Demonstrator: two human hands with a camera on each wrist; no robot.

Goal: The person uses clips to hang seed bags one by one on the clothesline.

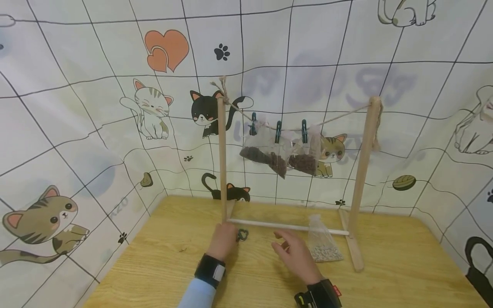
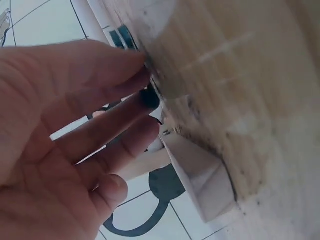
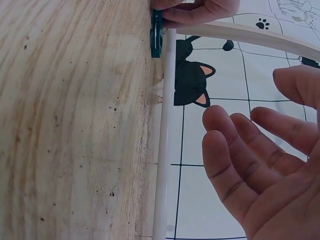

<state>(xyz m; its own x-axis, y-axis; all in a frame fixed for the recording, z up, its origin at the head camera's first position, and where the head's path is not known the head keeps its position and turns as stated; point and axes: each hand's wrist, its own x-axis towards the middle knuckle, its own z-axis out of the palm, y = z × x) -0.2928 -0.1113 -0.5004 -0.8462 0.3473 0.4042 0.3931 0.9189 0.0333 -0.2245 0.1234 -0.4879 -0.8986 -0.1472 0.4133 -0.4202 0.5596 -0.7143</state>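
My left hand [image 1: 223, 240] is low at the foot of the frame's left post, its thumb and fingertips pinching a dark green clothespin [image 1: 242, 235] at the table surface. In the left wrist view parts of the clothespin [image 2: 149, 97] show between and beyond the fingers. My right hand [image 1: 295, 254] hovers over the table with loosely bent, parted fingers and holds nothing. Beside it stands a clear bag of pale grains [image 1: 325, 252]. Three clear bags with dark contents [image 1: 304, 163] hang from a string [image 1: 343, 117] by green clothespins [image 1: 278, 131].
A wooden frame with a left post [image 1: 222, 158], a right post [image 1: 363, 167] and a white bottom rod [image 1: 285, 225] stands on the wood-grain table [image 1: 154, 256]. Cat-printed cloth [image 1: 115, 128] surrounds the back and sides. A black strap [image 1: 479, 273] is at the far right.
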